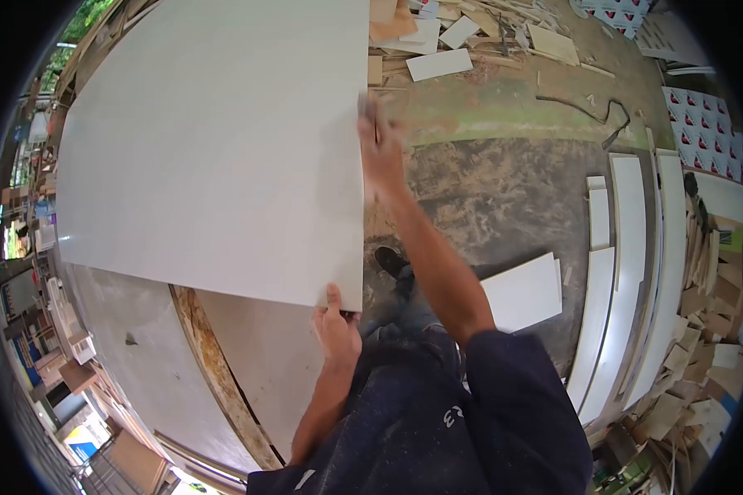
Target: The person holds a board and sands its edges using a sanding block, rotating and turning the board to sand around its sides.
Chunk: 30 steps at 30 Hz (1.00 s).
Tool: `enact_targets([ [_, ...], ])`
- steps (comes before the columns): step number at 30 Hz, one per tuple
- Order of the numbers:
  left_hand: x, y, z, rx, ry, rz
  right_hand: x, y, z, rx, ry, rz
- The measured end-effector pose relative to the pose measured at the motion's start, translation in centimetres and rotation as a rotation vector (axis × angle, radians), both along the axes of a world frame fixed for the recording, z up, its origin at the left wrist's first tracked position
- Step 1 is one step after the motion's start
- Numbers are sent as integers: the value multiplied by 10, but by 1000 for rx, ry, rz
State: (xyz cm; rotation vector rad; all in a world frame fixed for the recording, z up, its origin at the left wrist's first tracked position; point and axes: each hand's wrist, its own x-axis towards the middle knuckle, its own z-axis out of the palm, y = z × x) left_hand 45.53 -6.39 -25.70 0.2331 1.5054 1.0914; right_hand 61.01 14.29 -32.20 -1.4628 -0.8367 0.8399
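Note:
A large white board point(215, 157) lies flat on the work table and fills the left half of the view. At its near right corner, my left hand point(336, 330) grips the board, thumb on top and fingers curled underneath. Farther up the right edge is my right hand point(380, 153), smeared by motion and against that edge. Its fingers look closed around a small dark greyish thing point(367, 107), too blurred to name.
Under the board, the table point(124, 330) has a worn wooden strip point(215, 371). White offcuts point(524, 293) lie on the dusty floor to my right. Long white strips point(615, 289) run beyond them. Scrap pieces point(442, 62) are heaped ahead, near a dark cable point(582, 107).

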Motion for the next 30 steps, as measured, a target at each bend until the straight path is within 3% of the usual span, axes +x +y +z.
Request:
enact_targets([
  [3, 0, 9, -10, -23, -39, -35, 1, 14, -13, 106, -111, -31],
  [7, 13, 14, -6, -100, -27, 119, -61, -167, 15, 104, -300, 77],
  [10, 6, 6, -21, -14, -77, 48, -65, -184, 19, 130, -273, 80],
  [12, -7, -5, -31, 7, -46, -73, -38, -99, -3, 48, -205, 60],
  [13, -6, -3, -29, 2, -42, -72, -19, -46, -7, 75, -303, 6],
  [14, -3, 1, -24, -14, -18, -49, -5, 0, -15, 40, -111, 20],
  [15, 1, 4, -22, -27, 3, -26, 6, 35, -26, 52, -157, -26],
  [18, 2, 10, -19, -70, -17, -11, 0, 23, -22, 110, -51, -103],
  [19, 3, 10, -17, -70, -18, -13, -6, -22, -9, 32, -184, 46],
  [20, 3, 10, -16, -75, -30, -7, -28, -77, -7, 38, -274, 37],
  [22, 3, 7, -11, -77, -42, 1, -65, -189, 4, 106, -245, 96],
  [25, 3, 5, -2, -37, 42, -58, -57, -162, 12, 137, -245, 72],
  [27, -5, 8, -6, -30, 26, -81, -24, -64, 5, 104, -127, 48],
  [28, -7, 6, -8, -27, -3, -88, -9, -20, -6, 128, -211, 26],
  [30, -4, 17, -2, -7, -17, -94, 12, 25, 6, 87, -57, 97],
])
